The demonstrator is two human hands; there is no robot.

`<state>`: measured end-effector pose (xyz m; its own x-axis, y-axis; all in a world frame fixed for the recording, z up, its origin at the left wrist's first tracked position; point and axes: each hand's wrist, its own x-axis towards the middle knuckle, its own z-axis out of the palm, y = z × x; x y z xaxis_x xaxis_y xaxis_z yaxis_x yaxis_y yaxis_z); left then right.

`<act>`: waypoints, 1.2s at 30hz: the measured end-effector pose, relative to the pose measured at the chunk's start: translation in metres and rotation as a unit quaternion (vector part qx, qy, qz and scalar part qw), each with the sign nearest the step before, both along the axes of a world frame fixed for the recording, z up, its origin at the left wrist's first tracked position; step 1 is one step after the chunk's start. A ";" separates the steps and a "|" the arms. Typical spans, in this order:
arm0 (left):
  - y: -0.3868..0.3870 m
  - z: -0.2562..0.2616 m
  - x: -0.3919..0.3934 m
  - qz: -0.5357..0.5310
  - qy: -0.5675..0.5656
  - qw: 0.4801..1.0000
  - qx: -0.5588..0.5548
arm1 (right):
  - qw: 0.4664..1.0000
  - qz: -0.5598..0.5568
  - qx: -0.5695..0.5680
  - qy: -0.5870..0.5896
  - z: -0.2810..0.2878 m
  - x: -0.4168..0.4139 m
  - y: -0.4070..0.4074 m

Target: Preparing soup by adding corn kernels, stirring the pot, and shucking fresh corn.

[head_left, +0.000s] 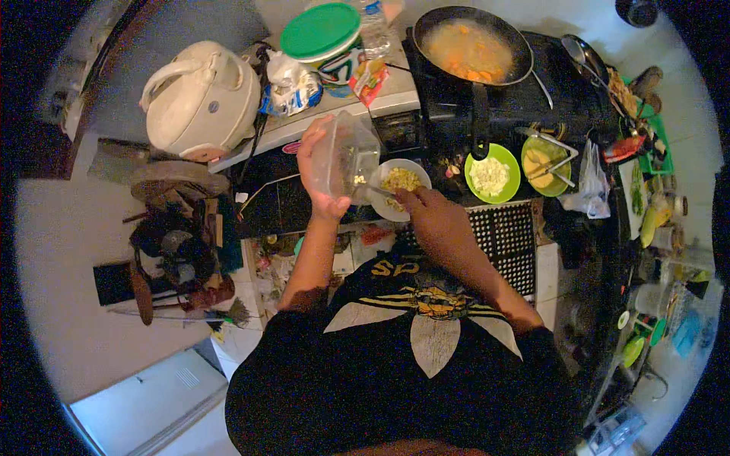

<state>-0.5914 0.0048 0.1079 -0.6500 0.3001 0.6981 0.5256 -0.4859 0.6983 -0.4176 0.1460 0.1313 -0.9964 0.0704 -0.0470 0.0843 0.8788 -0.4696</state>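
Note:
My left hand [319, 171] holds a clear plastic container [342, 151] tilted on its side, its opening towards a white bowl [422, 171]. Some small pale pieces sit near the container's lower edge. In my right hand [428, 211] is a metal utensil, probably a spoon, its visible end reaching to the container's mouth. The white bowl, just beyond my right fingers, holds chopped yellowish-green food [401, 179]. To its right lie garlic cloves [452, 170], then a green bowl [515, 188] of chopped white food.
A black frying pan [419, 48] with steaming orange food sits on the stove at the back. A second green bowl [564, 185] holds yellow food and metal tongs. Nearby are a plastic bag [594, 182], a rice cooker [199, 108] and a green-lidded tub [321, 31].

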 end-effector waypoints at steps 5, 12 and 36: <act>0.010 -0.002 0.011 0.014 -0.019 1.000 -0.011 | 0.997 -0.027 -0.042 0.057 -0.011 0.014 0.001; 0.016 -0.005 0.019 0.032 0.027 0.997 -0.057 | 0.994 -0.076 -0.048 0.060 -0.009 0.020 0.000; 0.004 -0.032 0.026 0.139 0.109 0.960 -0.217 | 0.978 -0.166 -0.119 0.037 -0.062 0.017 0.004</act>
<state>-0.5655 0.0088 0.0762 -0.5994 0.4293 0.6756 0.7498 0.0056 0.6616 -0.4003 0.1501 0.0697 -0.9214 0.3873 -0.0310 0.3056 0.6734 -0.6732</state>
